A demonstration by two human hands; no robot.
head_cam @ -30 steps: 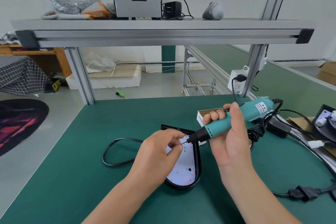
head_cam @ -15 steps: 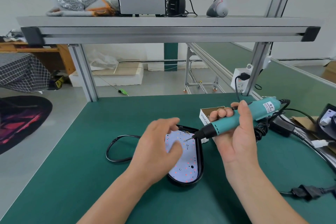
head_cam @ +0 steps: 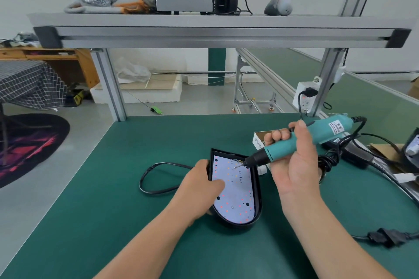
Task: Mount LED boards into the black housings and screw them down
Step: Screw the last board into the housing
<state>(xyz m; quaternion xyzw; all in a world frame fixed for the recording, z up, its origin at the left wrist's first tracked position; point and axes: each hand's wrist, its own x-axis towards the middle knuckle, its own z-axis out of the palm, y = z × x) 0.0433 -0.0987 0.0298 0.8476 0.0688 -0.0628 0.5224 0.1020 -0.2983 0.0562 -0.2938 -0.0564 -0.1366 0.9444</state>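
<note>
Rounded black housing (head_cam: 235,225), dotted white LED board (head_cam: 235,190), teal screwdriver (head_cam: 277,153) perhaps touching

Green-matted workbench (head_cam: 113,188) in play.
Dead centre sits a black round-ended plastic housing (head_cam: 257,199), a looped black cable (head_cam: 145,179) just left, a small white cardboard box (head_cam: 257,141) behind it, a black moulded plug (head_cam: 383,235) far right.

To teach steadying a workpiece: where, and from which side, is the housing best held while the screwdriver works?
Take the housing by its left wall, from the left, as the left hand does: thumb over the rim onto the board, fingers outside. It lies flat, open side up, so the raised wall gives a grip, and the screwdriver in the right hand points in from the right.
</note>
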